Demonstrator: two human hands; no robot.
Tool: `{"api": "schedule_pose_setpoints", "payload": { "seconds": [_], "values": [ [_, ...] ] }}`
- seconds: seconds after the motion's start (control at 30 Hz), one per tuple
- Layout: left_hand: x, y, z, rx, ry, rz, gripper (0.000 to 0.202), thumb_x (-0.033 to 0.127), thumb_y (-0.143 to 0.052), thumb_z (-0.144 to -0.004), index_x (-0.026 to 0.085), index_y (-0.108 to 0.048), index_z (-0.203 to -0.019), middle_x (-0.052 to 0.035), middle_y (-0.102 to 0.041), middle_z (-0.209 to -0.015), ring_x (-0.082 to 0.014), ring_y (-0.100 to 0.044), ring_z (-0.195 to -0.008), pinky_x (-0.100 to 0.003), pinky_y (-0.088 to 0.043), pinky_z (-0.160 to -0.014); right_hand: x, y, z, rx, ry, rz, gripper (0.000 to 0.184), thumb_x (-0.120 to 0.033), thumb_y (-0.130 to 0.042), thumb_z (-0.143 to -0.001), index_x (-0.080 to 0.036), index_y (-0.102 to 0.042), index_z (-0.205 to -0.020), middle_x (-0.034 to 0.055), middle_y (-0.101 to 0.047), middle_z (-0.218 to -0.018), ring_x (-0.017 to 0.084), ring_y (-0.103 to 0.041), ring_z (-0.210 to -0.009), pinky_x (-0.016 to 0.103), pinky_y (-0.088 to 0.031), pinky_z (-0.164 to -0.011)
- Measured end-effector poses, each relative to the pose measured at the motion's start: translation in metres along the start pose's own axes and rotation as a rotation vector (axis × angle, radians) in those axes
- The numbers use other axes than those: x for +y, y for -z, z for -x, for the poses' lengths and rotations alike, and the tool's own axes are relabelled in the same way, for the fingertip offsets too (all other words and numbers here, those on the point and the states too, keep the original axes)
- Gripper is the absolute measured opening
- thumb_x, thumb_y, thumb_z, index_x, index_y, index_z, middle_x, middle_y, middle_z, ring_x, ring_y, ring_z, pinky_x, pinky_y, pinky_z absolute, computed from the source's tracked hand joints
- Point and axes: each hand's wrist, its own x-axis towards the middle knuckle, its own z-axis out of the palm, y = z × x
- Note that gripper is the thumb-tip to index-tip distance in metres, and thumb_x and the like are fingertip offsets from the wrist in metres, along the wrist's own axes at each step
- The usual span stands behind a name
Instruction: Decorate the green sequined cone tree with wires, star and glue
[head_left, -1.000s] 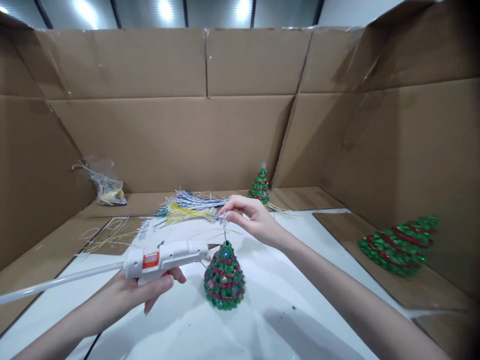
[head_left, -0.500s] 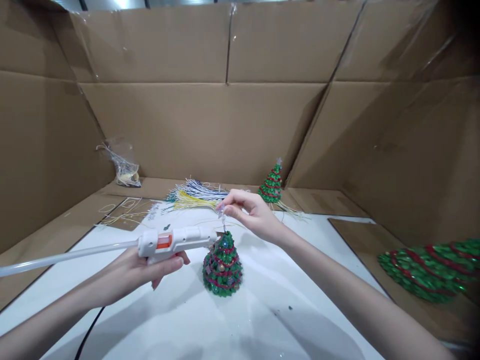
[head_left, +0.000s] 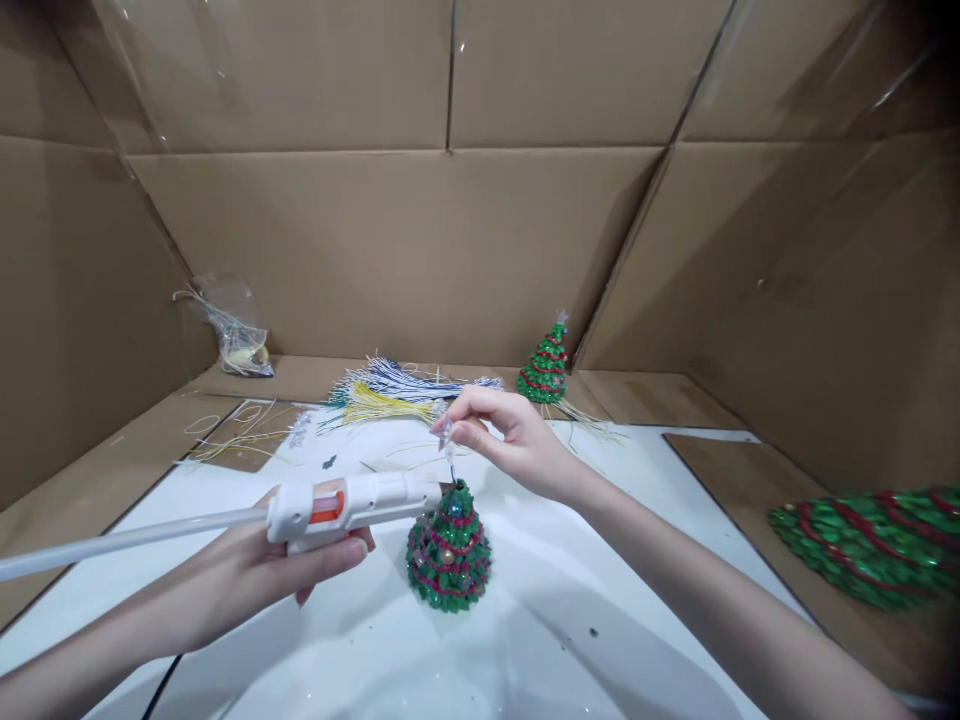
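My left hand (head_left: 322, 570) is closed around a white hot glue gun (head_left: 375, 500) with a long clear glue stick (head_left: 135, 535) sticking out of its back. The nozzle meets the top of a small green Christmas tree (head_left: 450, 560), wound with red garland and standing upright on the white table. Above that top, my right hand (head_left: 499, 435) pinches a small clear star (head_left: 445, 432) between thumb and fingertips. From the star a short stem runs down to the tree's tip; whether it is inside the tip I cannot tell.
Bundles of white-blue wires (head_left: 405, 380) and yellow wires (head_left: 386, 403) lie at the back. A finished-looking tree with a star (head_left: 545, 365) stands behind, and another green tree (head_left: 870, 545) lies at right. A plastic bag (head_left: 240, 335) sits back left. Cardboard walls (head_left: 375, 230) enclose the table.
The view has tipped downward slightly. The star and my right hand have come a little lower towards the tree's top; the glue gun's nozzle stays close to the tip.
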Motion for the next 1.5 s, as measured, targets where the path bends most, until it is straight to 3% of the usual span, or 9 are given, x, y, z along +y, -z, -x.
{"api": "schedule_pose_setpoints", "payload": {
  "seconds": [0.13, 0.4, 0.73, 1.03, 1.2, 1.5],
  "values": [
    [-0.006, 0.004, -0.001, -0.048, 0.007, -0.064, 0.045, 0.063, -0.052, -0.077, 0.024, -0.071, -0.089, -0.0005, -0.064, -0.072, -0.0164, -0.057, -0.069, -0.02, -0.047, -0.059, 0.001, 0.001, 0.0, -0.006, -0.001, 0.002, 0.022, -0.034, -0.054, -0.087, -0.017, -0.064, -0.079, 0.0033, -0.065, -0.079, 0.012, -0.055, -0.069, 0.027, -0.042, -0.061],
    [-0.011, 0.004, -0.001, -0.108, 0.067, -0.08, 0.045, 0.064, -0.048, -0.081, 0.022, -0.064, -0.085, -0.0002, -0.061, -0.08, -0.0177, -0.057, -0.077, -0.021, -0.047, -0.068, 0.002, 0.001, -0.002, -0.011, 0.004, -0.009, 0.02, -0.032, -0.054, -0.087, -0.017, -0.065, -0.08, 0.003, -0.065, -0.076, 0.013, -0.054, -0.068, 0.027, -0.041, -0.06],
    [-0.008, 0.003, -0.002, -0.105, 0.02, -0.065, 0.046, 0.063, -0.045, -0.083, 0.021, -0.062, -0.085, -0.0004, -0.057, -0.077, -0.0162, -0.054, -0.074, -0.021, -0.046, -0.066, 0.002, 0.001, -0.001, -0.003, 0.004, -0.006, 0.018, -0.029, -0.055, -0.087, -0.017, -0.065, -0.08, 0.0031, -0.066, -0.078, 0.013, -0.055, -0.068, 0.027, -0.041, -0.06],
    [0.008, 0.0, 0.003, -0.047, 0.014, -0.015, 0.045, 0.063, -0.046, -0.082, 0.02, -0.059, -0.079, 0.0006, -0.056, -0.075, -0.0145, -0.051, -0.069, -0.021, -0.045, -0.064, 0.003, 0.001, 0.0, 0.003, 0.027, -0.037, 0.019, -0.029, -0.056, -0.087, -0.014, -0.066, -0.081, 0.0041, -0.065, -0.077, 0.012, -0.053, -0.066, 0.027, -0.04, -0.06],
    [0.001, 0.003, 0.001, -0.117, -0.001, -0.058, 0.044, 0.062, -0.046, -0.083, 0.02, -0.055, -0.074, 0.0009, -0.057, -0.077, -0.0144, -0.053, -0.071, -0.021, -0.046, -0.065, 0.002, 0.001, 0.0, 0.006, 0.034, -0.034, 0.018, -0.029, -0.056, -0.087, -0.015, -0.066, -0.081, 0.0036, -0.065, -0.076, 0.011, -0.053, -0.065, 0.026, -0.04, -0.06],
    [-0.001, 0.005, 0.001, -0.136, 0.026, -0.069, 0.047, 0.064, -0.045, -0.082, 0.02, -0.053, -0.071, 0.001, -0.055, -0.075, -0.0153, -0.054, -0.073, -0.021, -0.046, -0.067, 0.003, 0.001, 0.001, 0.006, 0.044, -0.044, 0.017, -0.027, -0.056, -0.087, -0.014, -0.065, -0.08, 0.0038, -0.067, -0.078, 0.011, -0.052, -0.064, 0.026, -0.041, -0.06]
  ]
}}
